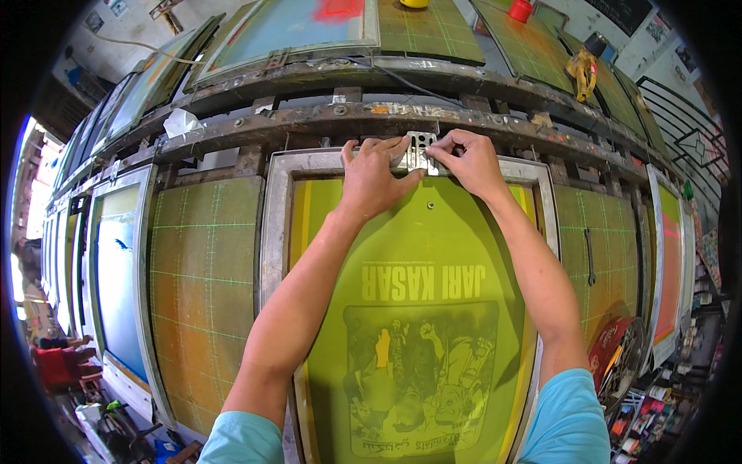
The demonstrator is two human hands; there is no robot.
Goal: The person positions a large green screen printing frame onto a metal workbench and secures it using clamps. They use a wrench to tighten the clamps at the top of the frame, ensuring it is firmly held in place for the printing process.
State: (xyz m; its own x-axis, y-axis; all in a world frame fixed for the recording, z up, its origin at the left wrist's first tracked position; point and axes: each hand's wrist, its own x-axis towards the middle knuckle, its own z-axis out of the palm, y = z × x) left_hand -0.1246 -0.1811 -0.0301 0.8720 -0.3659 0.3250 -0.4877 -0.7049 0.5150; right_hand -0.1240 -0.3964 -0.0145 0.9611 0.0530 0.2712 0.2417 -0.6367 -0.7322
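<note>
arms: both stretched forward; left hand [372, 175]: fingers curled, pinching; right hand [466, 162]: likewise pinching

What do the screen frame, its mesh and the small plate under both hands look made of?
Frame: looks like aluminium, a dull grey bar with scuffs and paint stains. Mesh: a fine fabric, probably polyester, coated yellow-green, with a darker see-through picture area. Plate: seemingly bare metal, pale and shiny, with punched holes. The left hand and right hand pinch it at the frame's top edge.

Bare forearms, short light-blue sleeves [568, 414].
</note>
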